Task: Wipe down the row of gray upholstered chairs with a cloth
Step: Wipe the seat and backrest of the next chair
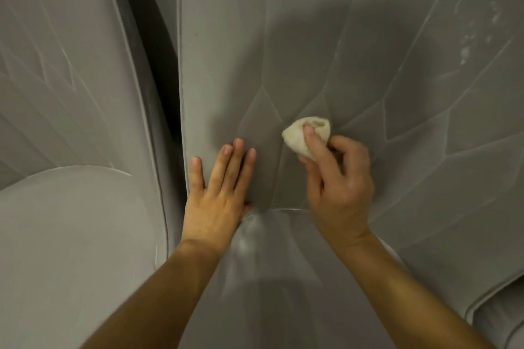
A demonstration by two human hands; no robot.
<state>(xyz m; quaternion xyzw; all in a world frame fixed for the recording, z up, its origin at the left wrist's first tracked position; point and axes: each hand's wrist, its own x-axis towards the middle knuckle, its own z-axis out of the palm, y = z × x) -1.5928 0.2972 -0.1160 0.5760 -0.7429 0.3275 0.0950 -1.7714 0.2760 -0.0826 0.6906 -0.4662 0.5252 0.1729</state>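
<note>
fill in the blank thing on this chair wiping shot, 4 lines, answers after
1. The right hand grips a balled-up cream ____.
2. The left hand lies flat on the chair back, fingers ____ rather than curled.
3. A dark gap separates this chair from the neighbouring chair on the ____.
4. White flecks mark the upholstery at the upper ____.

Missing words: cloth; straight; left; right
</note>
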